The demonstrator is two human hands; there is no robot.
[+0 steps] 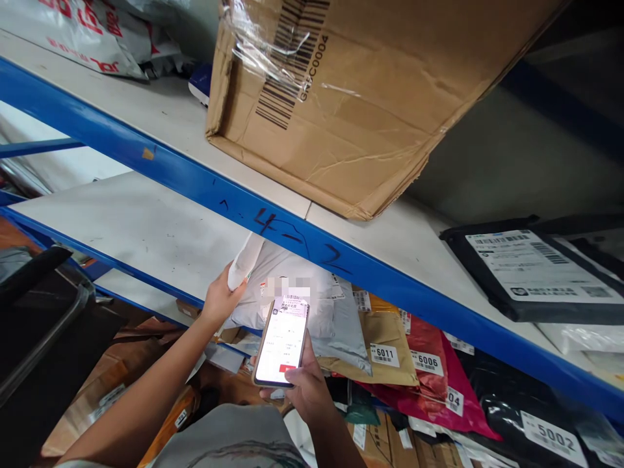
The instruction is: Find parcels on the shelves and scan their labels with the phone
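My left hand [221,298] is closed around a slim white package [246,260], whose upper end passes behind the blue shelf beam. In my right hand [309,383] is a smartphone [283,344], tilted, with a lit white screen. My right thumb touches the screen's lower right, by a red button. Just beyond the phone lies a whitish plastic mailer bag [316,317] with a shipping label [292,291], partly blurred out. A grey mailer bag [348,331] shows under and beside it.
The blue shelf beam [205,201], marked "4-2", crosses above my hands. A large cardboard box [351,130] sits on that shelf, with a black parcel [526,266] to the right. Numbered parcels [397,338] fill the lower right. A black chair-like object [53,325] stands left.
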